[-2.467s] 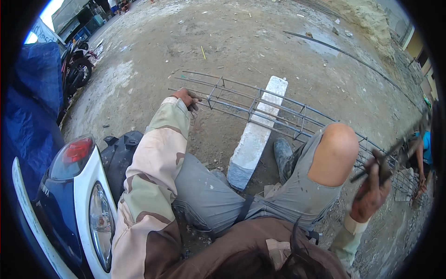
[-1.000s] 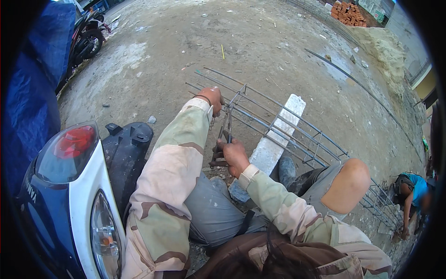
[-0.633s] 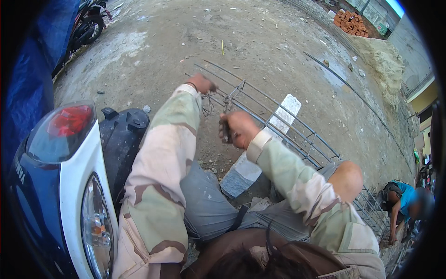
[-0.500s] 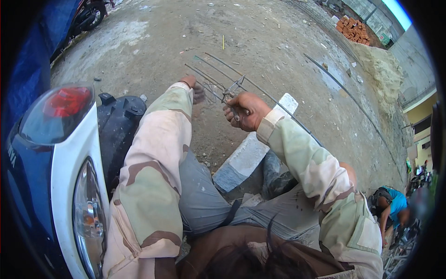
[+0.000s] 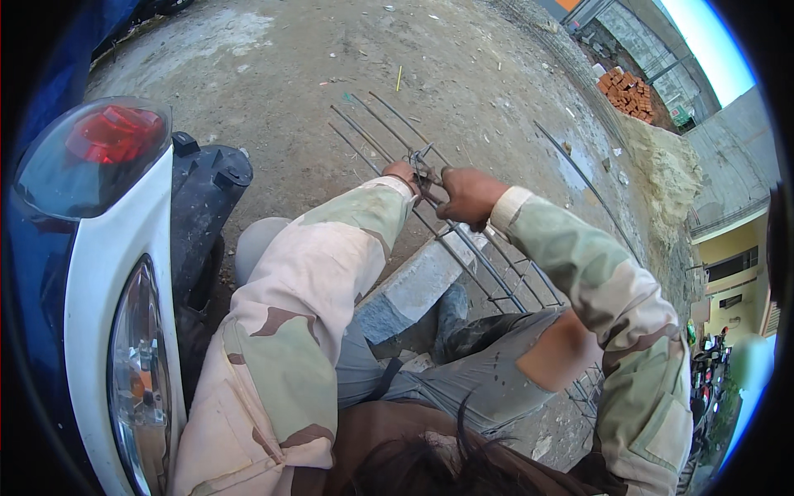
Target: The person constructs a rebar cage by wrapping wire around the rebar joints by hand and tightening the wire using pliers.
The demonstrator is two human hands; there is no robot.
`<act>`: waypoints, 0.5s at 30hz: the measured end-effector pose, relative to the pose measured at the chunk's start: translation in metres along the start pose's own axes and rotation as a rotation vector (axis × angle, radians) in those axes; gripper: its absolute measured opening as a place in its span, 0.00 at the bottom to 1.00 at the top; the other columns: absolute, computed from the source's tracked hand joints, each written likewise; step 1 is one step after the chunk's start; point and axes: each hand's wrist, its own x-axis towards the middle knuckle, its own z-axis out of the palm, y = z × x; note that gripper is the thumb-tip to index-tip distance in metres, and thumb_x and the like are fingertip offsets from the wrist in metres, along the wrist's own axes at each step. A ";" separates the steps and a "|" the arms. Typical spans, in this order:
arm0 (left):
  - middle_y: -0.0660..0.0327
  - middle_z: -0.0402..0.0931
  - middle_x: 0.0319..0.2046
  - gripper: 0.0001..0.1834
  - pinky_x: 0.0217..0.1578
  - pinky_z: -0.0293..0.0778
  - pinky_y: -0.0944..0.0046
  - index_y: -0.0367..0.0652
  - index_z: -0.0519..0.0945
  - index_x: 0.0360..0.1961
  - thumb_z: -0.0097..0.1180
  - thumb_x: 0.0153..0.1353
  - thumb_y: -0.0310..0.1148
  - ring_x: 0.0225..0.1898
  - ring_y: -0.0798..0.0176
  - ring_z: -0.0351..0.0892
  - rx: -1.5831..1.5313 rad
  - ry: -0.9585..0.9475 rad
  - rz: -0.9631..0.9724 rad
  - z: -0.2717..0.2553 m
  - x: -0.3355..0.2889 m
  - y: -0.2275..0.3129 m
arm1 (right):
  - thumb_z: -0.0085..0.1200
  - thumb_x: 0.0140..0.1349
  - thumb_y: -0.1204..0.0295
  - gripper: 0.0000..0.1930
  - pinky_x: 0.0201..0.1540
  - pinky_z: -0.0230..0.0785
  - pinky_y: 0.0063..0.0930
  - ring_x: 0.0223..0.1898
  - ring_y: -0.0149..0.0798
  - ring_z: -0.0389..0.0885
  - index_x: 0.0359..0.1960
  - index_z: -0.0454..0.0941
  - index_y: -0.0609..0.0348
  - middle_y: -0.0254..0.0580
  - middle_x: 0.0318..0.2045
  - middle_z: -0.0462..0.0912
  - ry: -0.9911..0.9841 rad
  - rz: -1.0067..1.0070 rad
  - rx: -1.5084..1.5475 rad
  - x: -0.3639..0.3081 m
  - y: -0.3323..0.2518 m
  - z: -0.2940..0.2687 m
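Possibly the curled left hand [image 5: 403, 173], its hold hidden, could get pinched against the rebar cage [image 5: 362, 133] beneath both hands if the half-curled right hand [image 5: 470, 197], contents unclear, slips.

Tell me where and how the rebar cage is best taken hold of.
Probably grip one of the long bars of the rebar cage near its protruding free end, coming from the person's left. The bars there are thin and spaced apart, leaving room to wrap around one. The left hand and right hand crowd the section further in, and the concrete block lies beyond that.
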 end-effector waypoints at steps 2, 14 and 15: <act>0.51 0.85 0.38 0.22 0.43 0.80 0.59 0.42 0.86 0.38 0.72 0.42 0.43 0.42 0.54 0.86 0.175 0.101 -0.147 -0.005 -0.002 0.015 | 0.58 0.56 0.70 0.10 0.29 0.77 0.43 0.31 0.42 0.87 0.30 0.81 0.66 0.52 0.27 0.84 0.185 -0.114 -0.567 -0.001 -0.008 -0.007; 0.50 0.83 0.46 0.18 0.48 0.78 0.55 0.37 0.82 0.46 0.51 0.62 0.37 0.49 0.50 0.83 0.109 0.359 -0.449 0.017 0.030 -0.085 | 0.53 0.61 0.64 0.10 0.36 0.79 0.41 0.35 0.48 0.87 0.29 0.86 0.51 0.43 0.29 0.87 0.323 -0.198 -1.010 0.065 0.028 -0.072; 0.49 0.83 0.48 0.18 0.50 0.77 0.54 0.37 0.82 0.48 0.48 0.65 0.37 0.51 0.48 0.83 0.183 0.380 -0.480 0.015 0.024 -0.091 | 0.54 0.61 0.64 0.10 0.37 0.78 0.42 0.36 0.50 0.87 0.29 0.86 0.51 0.45 0.29 0.86 0.293 -0.175 -0.976 0.068 0.037 -0.076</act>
